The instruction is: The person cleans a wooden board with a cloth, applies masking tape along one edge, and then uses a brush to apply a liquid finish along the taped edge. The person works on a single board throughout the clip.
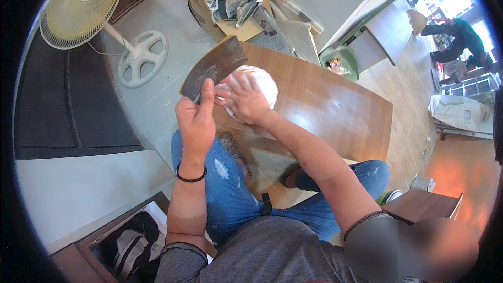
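Note:
Between the thumb and fingers of my left hand (198,118), a thin, dark grey rectangular panel (215,65) with a pale yellowish edge is pinched at its near side. Light scuffs mark its face. My right hand (246,97) spreads over a round white wad (268,88) that looks like bunched cloth, its fingers pointing toward the panel. The fingertips of both hands come close together at the panel's near edge; whether they touch I cannot tell. Under the wad lies a brown wooden board (325,105) with a glossy face, just beyond my knees.
A standing fan (84,10) with a white base (142,58) is at the far left. Crumpled newspapers (243,2) and cardboard pile up behind the board. A green tub (343,62) stands past its right side. Another person (461,42) bends over at the far right.

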`<state>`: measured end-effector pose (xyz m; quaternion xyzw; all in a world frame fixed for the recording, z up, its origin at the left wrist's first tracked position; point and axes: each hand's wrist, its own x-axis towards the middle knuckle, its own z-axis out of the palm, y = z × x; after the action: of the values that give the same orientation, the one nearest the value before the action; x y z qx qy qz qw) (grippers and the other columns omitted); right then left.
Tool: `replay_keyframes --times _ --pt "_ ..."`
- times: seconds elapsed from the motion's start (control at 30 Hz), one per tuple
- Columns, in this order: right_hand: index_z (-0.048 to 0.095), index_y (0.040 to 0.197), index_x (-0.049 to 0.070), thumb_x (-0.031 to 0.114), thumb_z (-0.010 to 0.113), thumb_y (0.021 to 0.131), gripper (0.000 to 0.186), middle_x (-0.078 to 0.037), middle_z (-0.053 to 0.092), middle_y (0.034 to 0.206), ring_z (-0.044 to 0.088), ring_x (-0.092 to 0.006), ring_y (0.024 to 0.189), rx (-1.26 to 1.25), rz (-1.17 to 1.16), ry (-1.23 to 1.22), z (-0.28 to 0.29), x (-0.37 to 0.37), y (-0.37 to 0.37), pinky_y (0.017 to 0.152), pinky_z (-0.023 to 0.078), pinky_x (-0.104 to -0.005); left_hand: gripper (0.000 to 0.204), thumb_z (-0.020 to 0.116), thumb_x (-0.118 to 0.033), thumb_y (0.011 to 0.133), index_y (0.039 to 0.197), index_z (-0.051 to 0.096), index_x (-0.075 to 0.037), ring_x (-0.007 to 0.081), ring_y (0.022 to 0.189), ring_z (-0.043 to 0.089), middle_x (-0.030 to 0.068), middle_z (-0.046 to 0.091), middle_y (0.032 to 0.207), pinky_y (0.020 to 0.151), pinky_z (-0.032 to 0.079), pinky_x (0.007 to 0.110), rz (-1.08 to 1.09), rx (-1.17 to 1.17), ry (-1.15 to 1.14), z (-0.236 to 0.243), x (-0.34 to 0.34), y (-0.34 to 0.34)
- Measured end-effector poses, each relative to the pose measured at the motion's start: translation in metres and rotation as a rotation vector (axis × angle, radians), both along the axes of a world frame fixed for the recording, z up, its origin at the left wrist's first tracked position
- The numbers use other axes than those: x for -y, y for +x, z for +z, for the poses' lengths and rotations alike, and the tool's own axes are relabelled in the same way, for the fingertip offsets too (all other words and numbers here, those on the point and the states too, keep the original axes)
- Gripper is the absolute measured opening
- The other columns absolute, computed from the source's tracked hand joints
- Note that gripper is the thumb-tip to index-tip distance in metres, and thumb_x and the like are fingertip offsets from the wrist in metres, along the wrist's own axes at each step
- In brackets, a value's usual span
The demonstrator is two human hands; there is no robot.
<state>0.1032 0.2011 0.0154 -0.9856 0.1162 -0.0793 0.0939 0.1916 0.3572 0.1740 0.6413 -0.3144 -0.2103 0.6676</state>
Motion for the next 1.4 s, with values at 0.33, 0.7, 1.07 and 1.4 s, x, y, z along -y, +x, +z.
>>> replay_keyframes --times 0.33,0.7,1.07,1.4 --pt "0.037 0.162 0.022 0.054 0.051 0.102 0.069 -0.013 0.026 0.171 0.017 -0.0311 0.160 -0.144 -0.659 0.009 -0.003 0.110 -0.245 0.123 0.007 -0.0696 0.035 0.052 -0.027 0.111 0.121 0.070 0.002 0.0127 0.083 0.069 0.0129 0.077 0.110 0.073 0.053 0.028 0.071 0.003 -0.001 -0.003 -0.011 0.002" --pt "0.054 0.148 0.013 0.044 0.047 0.103 0.055 -0.018 0.033 0.166 0.020 -0.0438 0.156 -0.061 -0.888 -0.127 -0.016 0.088 -0.185 0.119 0.009 -0.0755 0.037 0.050 -0.026 0.112 0.122 0.069 0.005 0.0125 0.080 0.068 0.0149 0.076 0.109 0.071 0.052 0.029 0.048 0.026 -0.071 0.003 0.006 -0.011" --pt "0.040 0.158 0.015 0.051 0.051 0.101 0.069 -0.018 0.031 0.168 0.020 -0.0412 0.157 -0.012 -1.276 0.114 -0.009 0.100 -0.270 0.121 0.013 -0.0721 0.038 0.050 -0.025 0.112 0.112 0.073 0.005 0.0121 0.077 0.067 0.0144 0.077 0.105 0.073 0.053 0.030 0.045 0.089 -0.001 0.012 0.000 -0.026" --pt "0.024 0.166 0.025 0.054 0.033 0.109 0.064 -0.009 0.020 0.174 0.016 -0.0379 0.159 -0.325 -1.082 -0.225 -0.038 0.119 -0.234 0.116 0.017 -0.0751 0.048 0.051 -0.044 0.109 0.112 0.075 -0.002 0.0136 0.068 0.069 0.0104 0.073 0.074 0.067 0.055 0.033 0.120 0.159 0.087 -0.013 0.001 -0.008"
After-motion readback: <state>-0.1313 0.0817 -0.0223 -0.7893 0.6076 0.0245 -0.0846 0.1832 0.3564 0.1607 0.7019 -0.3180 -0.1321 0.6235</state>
